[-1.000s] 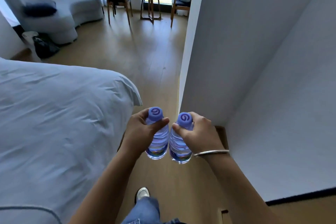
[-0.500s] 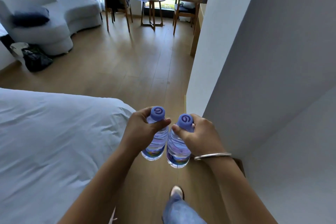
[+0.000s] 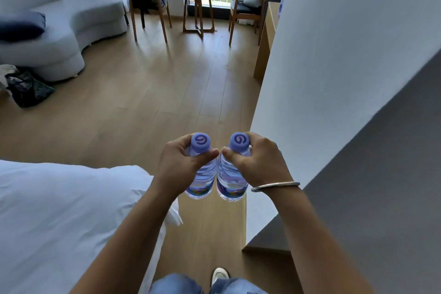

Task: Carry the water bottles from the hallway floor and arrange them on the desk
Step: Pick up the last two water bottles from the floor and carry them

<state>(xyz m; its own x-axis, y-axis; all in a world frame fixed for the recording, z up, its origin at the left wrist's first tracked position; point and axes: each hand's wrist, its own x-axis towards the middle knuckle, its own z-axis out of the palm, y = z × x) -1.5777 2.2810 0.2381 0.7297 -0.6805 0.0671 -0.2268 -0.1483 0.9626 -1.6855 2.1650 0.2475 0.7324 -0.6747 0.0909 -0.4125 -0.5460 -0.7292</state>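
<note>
**Two bottles held by the neck, centre of frame**

The left hand (image 3: 181, 165) grips the left water bottle (image 3: 201, 175) just under its purple cap (image 3: 201, 142), with fingers and thumb curled round the neck. The right hand (image 3: 257, 162) grips the right water bottle (image 3: 230, 179) the same way, below its purple cap (image 3: 239, 140). Both bottles hang upright, side by side, touching or nearly touching along their bodies, above the wooden floor (image 3: 143, 103). The two thumbs meet tip to tip between the caps. A metal bangle (image 3: 274, 186) sits on the right wrist.

A white bed (image 3: 59, 210) fills the lower left of the frame. A white wall (image 3: 334, 67) occupies the right side. A desk (image 3: 267, 36) edge projects from behind that wall at upper right. A grey sofa (image 3: 71, 24) stands at upper left. Two wooden chairs (image 3: 148, 2) and a small round table (image 3: 199, 7) stand at top centre, before a window. A white shoe (image 3: 219, 274) shows at the bottom edge.
</note>
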